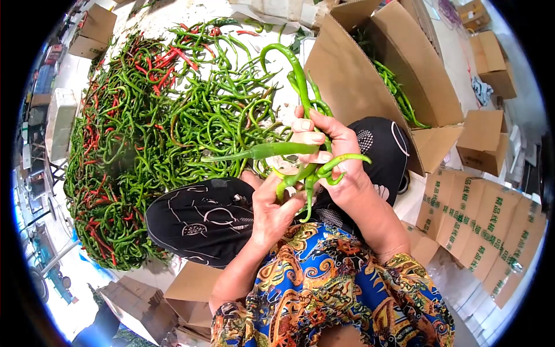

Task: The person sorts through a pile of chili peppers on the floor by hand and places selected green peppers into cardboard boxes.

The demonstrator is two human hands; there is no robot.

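Several long green peppers [283, 150] are bunched between my two hands, in front of my lap. My right hand [341, 144] is wrapped round the bunch, with a long curved pepper rising above it and others poking out below. Just to the left and lower, my left hand [274, 205] has its fingers closed on the lower peppers of the bunch. A large heap of green and red peppers [173, 127] spreads over the floor to the left and ahead. An open cardboard box [347, 81] with green peppers inside stands at the front right.
Flattened printed cartons [480, 231] stand stacked at the right. Small boxes sit at the far right [483, 141] and upper left [92, 32]. Behind my left side are more open cartons [193, 283]. My bent knees [199, 220] lie under my hands, beside the heap.
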